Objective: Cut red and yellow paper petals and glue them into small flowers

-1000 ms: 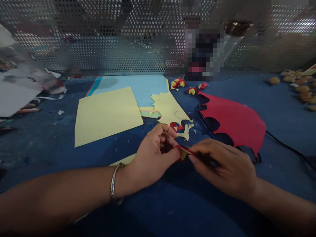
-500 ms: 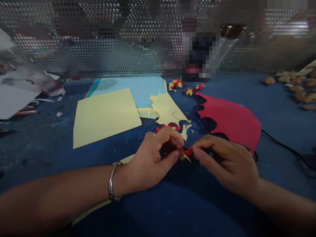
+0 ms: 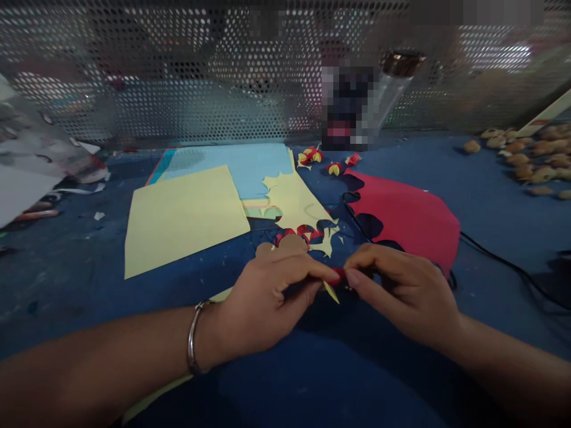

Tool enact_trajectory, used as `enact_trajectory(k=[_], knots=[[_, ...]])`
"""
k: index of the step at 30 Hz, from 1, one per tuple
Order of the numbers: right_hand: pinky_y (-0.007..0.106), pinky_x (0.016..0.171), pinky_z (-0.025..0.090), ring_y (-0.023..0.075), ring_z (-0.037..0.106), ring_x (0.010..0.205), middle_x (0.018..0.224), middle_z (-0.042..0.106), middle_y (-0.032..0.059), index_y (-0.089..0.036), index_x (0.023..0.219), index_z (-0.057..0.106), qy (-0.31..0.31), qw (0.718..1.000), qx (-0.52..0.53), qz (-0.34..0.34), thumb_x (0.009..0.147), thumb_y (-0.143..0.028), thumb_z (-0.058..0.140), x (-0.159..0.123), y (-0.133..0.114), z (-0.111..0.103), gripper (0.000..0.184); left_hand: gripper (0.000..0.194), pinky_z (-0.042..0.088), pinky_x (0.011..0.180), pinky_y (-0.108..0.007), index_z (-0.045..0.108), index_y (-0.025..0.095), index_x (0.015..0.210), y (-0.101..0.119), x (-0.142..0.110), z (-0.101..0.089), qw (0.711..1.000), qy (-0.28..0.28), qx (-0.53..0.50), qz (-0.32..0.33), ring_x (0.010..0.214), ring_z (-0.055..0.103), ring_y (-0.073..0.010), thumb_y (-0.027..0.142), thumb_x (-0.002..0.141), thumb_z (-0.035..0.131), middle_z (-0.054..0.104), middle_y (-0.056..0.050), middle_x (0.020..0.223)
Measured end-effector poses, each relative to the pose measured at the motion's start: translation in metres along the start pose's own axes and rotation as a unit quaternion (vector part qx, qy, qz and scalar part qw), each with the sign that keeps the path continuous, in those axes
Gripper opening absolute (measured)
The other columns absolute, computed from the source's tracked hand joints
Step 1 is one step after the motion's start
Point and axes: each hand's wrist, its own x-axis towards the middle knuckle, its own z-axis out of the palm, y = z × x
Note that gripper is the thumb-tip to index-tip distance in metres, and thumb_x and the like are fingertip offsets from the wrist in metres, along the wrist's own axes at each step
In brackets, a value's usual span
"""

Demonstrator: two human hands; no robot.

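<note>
My left hand [image 3: 270, 294] and my right hand [image 3: 401, 291] meet over the blue table [image 3: 339, 368], both pinching one small red and yellow paper piece [image 3: 334, 282] between fingertips. A yellow tip of it sticks out below the fingers. A silver bangle [image 3: 193, 345] circles my left wrist. Just beyond the hands lie a cut-up yellow sheet [image 3: 297, 205] and a red sheet [image 3: 410, 217] with scalloped holes.
A whole yellow sheet [image 3: 182, 217] and a light blue sheet [image 3: 236, 166] lie at centre left. Three small red-yellow paper flowers [image 3: 332, 163] sit near the perforated metal wall [image 3: 178, 71]. A black cable [image 3: 504, 261] runs at right. Brown pieces [image 3: 526, 160] lie at far right.
Both hands stayed together on the small paper piece, the fingers closing tighter over it so that less red shows. The view shifted slightly.
</note>
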Motion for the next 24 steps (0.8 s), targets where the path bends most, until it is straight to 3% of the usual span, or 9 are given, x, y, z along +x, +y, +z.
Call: enact_trajectory(k=[4, 7, 9, 11, 13, 15, 20, 24], knots=[[0.024, 0.053, 0.046, 0.0103, 0.061, 0.053, 0.069, 0.068, -0.0046, -0.026, 0.090, 0.067, 0.034, 0.999, -0.033, 0.023, 0.101, -0.021, 0.060, -0.002, 0.002, -0.009, 0.014, 0.019, 0.059, 0.080, -0.028, 0.076, 0.019, 0.106, -0.006, 0.003, 0.002, 0.992, 0.048, -0.077, -0.090, 0.090, 0.075, -0.0155, 0.010, 0.095, 0.064, 0.081, -0.005, 0.100], [0.026, 0.055, 0.047, 0.0118, 0.062, 0.055, 0.072, 0.070, -0.0037, -0.027, 0.089, 0.067, 0.070, 0.990, -0.120, 0.030, 0.102, -0.025, 0.061, -0.002, 0.011, -0.019, 0.014, 0.016, 0.061, 0.073, -0.023, 0.075, 0.017, 0.108, -0.008, 0.005, 0.003, 0.975, 0.088, -0.143, -0.147, 0.082, 0.076, -0.0128, 0.015, 0.096, 0.066, 0.080, -0.006, 0.101], [0.026, 0.057, 0.049, 0.0127, 0.065, 0.058, 0.078, 0.074, -0.0020, -0.026, 0.093, 0.069, 0.044, 0.986, -0.155, 0.028, 0.101, -0.028, 0.062, -0.001, 0.021, -0.025, 0.011, 0.013, 0.061, 0.070, -0.019, 0.074, 0.018, 0.107, -0.008, 0.006, 0.003, 0.967, 0.113, -0.165, -0.157, 0.078, 0.076, -0.0109, 0.017, 0.097, 0.067, 0.080, -0.005, 0.097], [0.025, 0.055, 0.049, 0.0130, 0.067, 0.059, 0.082, 0.077, -0.0011, -0.025, 0.097, 0.072, -0.025, 0.987, -0.154, 0.033, 0.099, -0.030, 0.063, 0.000, 0.032, -0.028, 0.010, 0.011, 0.060, 0.069, -0.017, 0.073, 0.018, 0.107, -0.007, 0.006, 0.003, 0.965, 0.139, -0.168, -0.148, 0.079, 0.075, -0.0099, 0.019, 0.097, 0.069, 0.079, -0.004, 0.096], [0.026, 0.050, 0.047, 0.0140, 0.067, 0.056, 0.079, 0.077, -0.0007, -0.025, 0.094, 0.073, -0.089, 0.979, -0.176, 0.043, 0.098, -0.034, 0.062, 0.001, 0.042, -0.030, 0.015, 0.009, 0.060, 0.068, -0.015, 0.073, 0.019, 0.105, -0.005, 0.006, 0.002, 0.965, 0.160, -0.160, -0.135, 0.076, 0.074, -0.0081, 0.018, 0.096, 0.071, 0.080, -0.003, 0.096], [0.028, 0.051, 0.047, 0.0172, 0.071, 0.061, 0.081, 0.079, 0.0007, -0.025, 0.092, 0.074, -0.116, 0.967, -0.220, 0.057, 0.099, -0.038, 0.058, 0.002, 0.050, -0.032, 0.022, 0.008, 0.058, 0.065, -0.014, 0.073, 0.019, 0.103, -0.003, 0.007, 0.001, 0.965, 0.176, -0.149, -0.127, 0.071, 0.071, -0.0063, 0.017, 0.095, 0.072, 0.079, -0.001, 0.092], [0.033, 0.055, 0.048, 0.0248, 0.077, 0.074, 0.096, 0.084, 0.0031, -0.027, 0.097, 0.077, -0.114, 0.934, -0.321, 0.108, 0.098, -0.039, 0.052, 0.000, 0.063, -0.038, 0.028, 0.009, 0.059, 0.065, -0.015, 0.074, 0.020, 0.102, -0.003, 0.008, 0.000, 0.954, 0.193, -0.169, -0.156, 0.073, 0.071, -0.0078, 0.020, 0.094, 0.075, 0.077, 0.000, 0.087], [0.034, 0.059, 0.050, 0.0252, 0.077, 0.078, 0.097, 0.084, 0.0008, -0.030, 0.099, 0.077, -0.086, 0.920, -0.354, 0.145, 0.100, -0.046, 0.048, -0.003, 0.070, -0.041, 0.033, 0.009, 0.060, 0.063, -0.015, 0.073, 0.020, 0.100, -0.006, 0.011, 0.001, 0.932, 0.206, -0.238, -0.179, 0.073, 0.074, -0.0077, 0.017, 0.092, 0.076, 0.081, -0.002, 0.097]])
